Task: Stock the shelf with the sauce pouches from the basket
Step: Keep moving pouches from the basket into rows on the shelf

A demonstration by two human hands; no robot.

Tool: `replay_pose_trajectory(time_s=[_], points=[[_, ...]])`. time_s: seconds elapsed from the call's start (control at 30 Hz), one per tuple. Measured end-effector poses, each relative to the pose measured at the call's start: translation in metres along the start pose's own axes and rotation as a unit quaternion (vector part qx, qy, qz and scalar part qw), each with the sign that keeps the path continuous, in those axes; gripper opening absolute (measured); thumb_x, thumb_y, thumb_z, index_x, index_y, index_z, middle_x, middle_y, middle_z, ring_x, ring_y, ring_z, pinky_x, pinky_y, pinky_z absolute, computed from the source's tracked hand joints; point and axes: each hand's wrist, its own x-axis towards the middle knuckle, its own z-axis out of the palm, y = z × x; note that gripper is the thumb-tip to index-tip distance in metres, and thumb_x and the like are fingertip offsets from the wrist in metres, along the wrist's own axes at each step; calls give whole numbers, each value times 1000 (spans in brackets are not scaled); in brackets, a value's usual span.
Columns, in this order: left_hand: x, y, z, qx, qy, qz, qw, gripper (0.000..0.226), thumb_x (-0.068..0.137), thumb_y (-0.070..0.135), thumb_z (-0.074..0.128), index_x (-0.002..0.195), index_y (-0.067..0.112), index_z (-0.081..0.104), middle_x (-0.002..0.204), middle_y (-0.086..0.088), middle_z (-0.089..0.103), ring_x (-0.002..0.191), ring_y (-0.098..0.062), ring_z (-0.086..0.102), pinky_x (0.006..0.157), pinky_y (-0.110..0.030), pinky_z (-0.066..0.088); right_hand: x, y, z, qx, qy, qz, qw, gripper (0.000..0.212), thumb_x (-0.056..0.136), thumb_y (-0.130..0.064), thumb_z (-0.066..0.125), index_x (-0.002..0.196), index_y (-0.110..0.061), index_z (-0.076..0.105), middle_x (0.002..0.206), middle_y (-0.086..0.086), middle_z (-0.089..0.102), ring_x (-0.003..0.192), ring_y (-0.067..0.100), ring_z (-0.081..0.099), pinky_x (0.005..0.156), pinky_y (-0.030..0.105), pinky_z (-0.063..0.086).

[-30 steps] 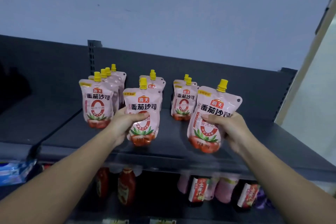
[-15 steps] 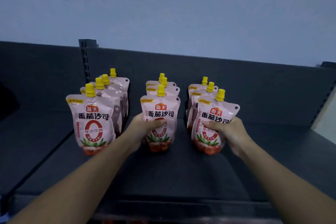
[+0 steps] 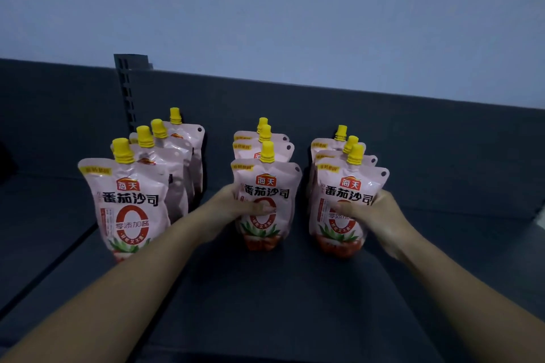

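Note:
Pink tomato-sauce pouches with yellow caps stand in three rows on the dark shelf (image 3: pixel 265 303). My left hand (image 3: pixel 233 211) grips the front pouch of the middle row (image 3: pixel 267 186), which stands upright on the shelf. Around the front pouch of the right row (image 3: pixel 349 186), also upright on the shelf, my right hand (image 3: pixel 374 218) is wrapped. The left row's front pouch (image 3: pixel 129 203) stands free, with several more behind it. The basket is out of view.
The shelf's dark back panel (image 3: pixel 413 132) rises behind the rows, with a slotted upright post (image 3: pixel 126 88) at the left. A seam (image 3: pixel 50 271) divides this shelf board from another on the left. A pale wall is above.
Both hands carried their pouches forward and set them down upright at the front of the middle and right rows. The view came closer to the shelf.

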Motion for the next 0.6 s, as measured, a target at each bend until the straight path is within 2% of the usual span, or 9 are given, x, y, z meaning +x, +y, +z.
replay_pose_trajectory(time_s=[0.2,0.27,0.33,0.4,0.47,0.53,0.6], points=[[-2,-1,-4,3,28,3,1000,35,71,1,68,103,15,64,92,3,76,87,-10,72,75,-22,57,-1,1,-12,-30,-66,31,997,25,74,2,70,94,-13,68,89,1,76,83,15,73,63,19,56],[-2,-2,-3,6,44,8,999,33,74,0,67,103,16,64,90,4,76,86,-9,72,78,-25,56,-4,2,-19,-48,-87,50,994,27,74,2,70,97,-13,67,93,1,76,85,14,72,64,18,56],[-4,-2,0,11,61,15,998,29,76,1,67,99,19,65,87,6,76,82,-6,71,73,-22,55,-8,3,-24,-69,-100,58,991,29,73,1,71,99,-12,66,95,1,75,85,12,72,64,17,55],[-6,-4,5,20,79,26,996,27,77,2,69,96,21,66,83,8,75,79,-4,71,65,-16,54,-10,4,-27,-79,-95,47,991,30,70,-1,73,98,-12,66,92,0,76,84,11,72,64,17,55],[-7,-7,10,27,109,44,993,26,77,3,70,96,20,67,80,10,74,77,-2,70,63,-15,54,-11,6,-27,-80,-71,27,994,35,64,-8,77,98,-12,67,90,-2,76,83,11,72,64,18,56],[-9,-11,14,45,146,70,986,24,76,7,73,92,23,67,79,12,74,76,0,70,65,-16,55,-12,8,-26,-95,-40,6,995,42,56,-20,79,97,-15,67,89,-2,76,83,11,72,67,21,57],[-10,-12,16,80,169,79,979,23,75,14,75,91,28,66,87,10,73,82,-2,69,71,-22,55,-14,12,-26,-105,-27,-7,994,44,54,-26,79,95,-18,67,90,-1,75,83,11,72,72,23,57]])
